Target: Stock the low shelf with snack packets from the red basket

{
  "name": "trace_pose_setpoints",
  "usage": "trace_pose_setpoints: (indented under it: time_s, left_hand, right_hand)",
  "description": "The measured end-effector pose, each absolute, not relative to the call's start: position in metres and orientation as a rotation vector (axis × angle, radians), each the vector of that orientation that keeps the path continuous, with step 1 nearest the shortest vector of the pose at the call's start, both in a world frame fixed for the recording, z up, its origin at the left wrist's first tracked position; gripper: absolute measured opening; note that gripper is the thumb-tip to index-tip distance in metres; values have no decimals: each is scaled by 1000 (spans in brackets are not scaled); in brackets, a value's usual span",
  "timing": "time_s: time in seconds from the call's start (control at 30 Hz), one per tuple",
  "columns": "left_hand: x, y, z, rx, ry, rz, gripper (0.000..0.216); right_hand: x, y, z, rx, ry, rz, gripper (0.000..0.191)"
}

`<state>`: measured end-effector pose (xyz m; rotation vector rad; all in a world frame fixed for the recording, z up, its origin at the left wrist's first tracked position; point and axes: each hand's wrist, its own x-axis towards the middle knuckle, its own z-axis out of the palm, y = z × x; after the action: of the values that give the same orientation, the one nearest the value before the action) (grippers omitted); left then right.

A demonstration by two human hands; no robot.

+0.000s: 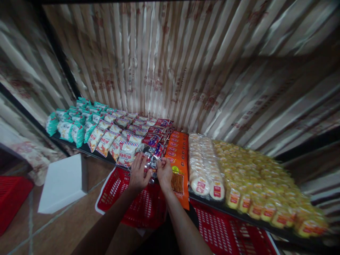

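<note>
Both my hands reach to the front edge of a low dark shelf [87,149] filled with rows of snack packets. My left hand [138,173] and my right hand [164,173] together grip a shiny clear packet [152,163] at the front of the dark red packet row [156,136]. To the right of my right hand lie orange packets [178,156], one hanging over the shelf edge. To the left of my left hand sit red-and-white striped packets [127,150].
Teal packets [69,126] fill the shelf's left end; round white cakes [203,170] and yellow packets [255,180] fill the right. Red plastic baskets [124,198] [228,230] stand on the floor below. A white box [62,184] sits at left. Striped paper covers the wall behind.
</note>
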<state>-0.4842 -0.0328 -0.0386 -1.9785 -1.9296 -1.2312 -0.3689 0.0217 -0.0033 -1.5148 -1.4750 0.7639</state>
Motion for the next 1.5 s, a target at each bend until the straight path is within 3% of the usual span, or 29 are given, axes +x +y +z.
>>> trace_pose_setpoints:
  time_s: [0.4,1.5]
  left_hand:
    - [-482,-34,-39,-1936,-1920,-1192,65]
    - [-486,-38,-36,-1926,-1836,-1226,56]
  right_hand:
    - [-362,17,-4,-1573,-1515,815,38]
    - [-361,10,-8,-1450,-1526,809,46]
